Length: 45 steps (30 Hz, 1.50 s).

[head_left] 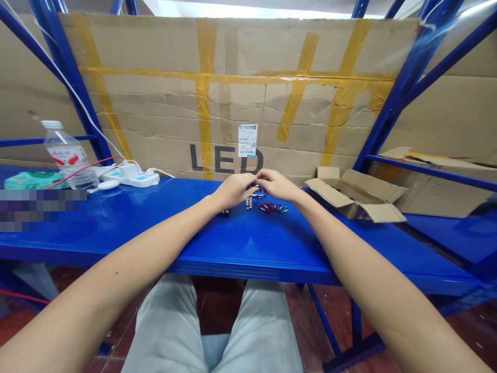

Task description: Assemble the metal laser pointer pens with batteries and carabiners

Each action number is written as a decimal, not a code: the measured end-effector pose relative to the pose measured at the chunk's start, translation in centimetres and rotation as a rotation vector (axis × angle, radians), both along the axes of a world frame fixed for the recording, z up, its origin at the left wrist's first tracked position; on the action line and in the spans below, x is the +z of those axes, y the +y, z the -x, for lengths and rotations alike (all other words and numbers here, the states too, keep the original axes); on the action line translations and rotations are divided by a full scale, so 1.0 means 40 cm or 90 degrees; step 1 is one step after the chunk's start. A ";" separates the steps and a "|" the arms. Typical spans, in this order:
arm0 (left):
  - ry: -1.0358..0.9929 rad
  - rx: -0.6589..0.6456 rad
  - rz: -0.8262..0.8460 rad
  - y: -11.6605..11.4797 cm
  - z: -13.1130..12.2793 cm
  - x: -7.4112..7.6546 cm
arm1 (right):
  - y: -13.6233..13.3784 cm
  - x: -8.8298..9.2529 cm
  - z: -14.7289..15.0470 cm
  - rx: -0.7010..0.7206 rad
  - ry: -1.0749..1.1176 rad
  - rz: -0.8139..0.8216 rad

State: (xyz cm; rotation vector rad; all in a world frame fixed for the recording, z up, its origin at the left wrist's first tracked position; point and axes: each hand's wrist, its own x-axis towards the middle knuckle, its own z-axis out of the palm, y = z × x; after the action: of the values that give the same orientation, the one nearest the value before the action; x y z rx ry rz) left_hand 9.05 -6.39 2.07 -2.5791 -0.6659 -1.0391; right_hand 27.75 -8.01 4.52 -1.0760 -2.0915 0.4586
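My left hand (235, 189) and my right hand (278, 185) meet over the far middle of the blue table, fingertips bent in and pressed close together. What they pinch between them is too small and too hidden to name. Just under the fingers lies a red and purple carabiner (259, 196). A short column of small silver metal pieces (249, 203) stands out below my left fingertips. To the right, a row of several small carabiners (274, 208) in red, purple and green lies on the table. Small dark pieces (225, 211) show partly behind my left wrist.
An opened cardboard box (359, 194) sits at right. At left are a plastic bottle (70, 155), a green packet (34, 180) and a white power strip (142, 178) with cables. A big taped cardboard panel (155, 114) rises behind the blue table (248, 248), between blue posts.
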 end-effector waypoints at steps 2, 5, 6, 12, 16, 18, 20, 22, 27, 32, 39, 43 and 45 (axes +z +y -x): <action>-0.029 0.000 0.024 -0.001 0.004 0.006 | 0.007 -0.007 -0.011 0.041 0.027 0.038; -0.063 -0.010 0.047 0.001 0.011 0.013 | 0.029 -0.022 -0.032 0.120 0.031 0.009; -0.065 -0.014 0.047 0.002 0.013 0.014 | 0.036 -0.026 -0.038 0.136 0.029 -0.008; -0.051 -0.022 0.056 0.011 0.019 0.011 | 0.025 -0.010 -0.045 0.101 -0.012 -0.071; -0.121 -0.037 0.155 0.011 0.018 0.009 | 0.005 0.000 -0.038 0.092 -0.065 -0.129; -0.187 -0.068 0.262 0.008 0.018 0.010 | 0.007 -0.004 -0.037 0.072 -0.076 -0.159; -0.244 -0.119 0.394 0.006 0.020 0.013 | 0.014 -0.008 -0.037 0.051 -0.074 -0.192; -0.278 -0.169 0.509 0.007 0.023 0.019 | 0.019 -0.009 -0.037 0.050 -0.071 -0.236; -0.343 -0.240 0.653 0.017 0.037 0.030 | 0.013 0.004 -0.029 0.093 -0.083 -0.341; -0.378 -0.272 0.737 0.018 0.037 0.019 | 0.005 0.005 -0.026 0.111 -0.111 -0.338; -0.350 -0.217 0.757 0.016 0.033 0.014 | 0.000 0.000 -0.024 0.095 -0.115 -0.307; -0.278 -0.198 0.697 0.006 0.033 0.027 | -0.008 0.005 -0.024 0.081 -0.138 -0.283; -0.266 -0.185 0.629 -0.003 0.031 0.033 | -0.011 0.007 -0.024 0.069 -0.139 -0.275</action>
State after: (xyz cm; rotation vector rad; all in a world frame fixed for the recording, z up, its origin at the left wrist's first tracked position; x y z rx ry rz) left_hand 7.80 -6.51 3.38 -3.3777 -1.1568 -1.6959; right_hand 28.72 -8.47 4.82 -0.7875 -2.3057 -0.0688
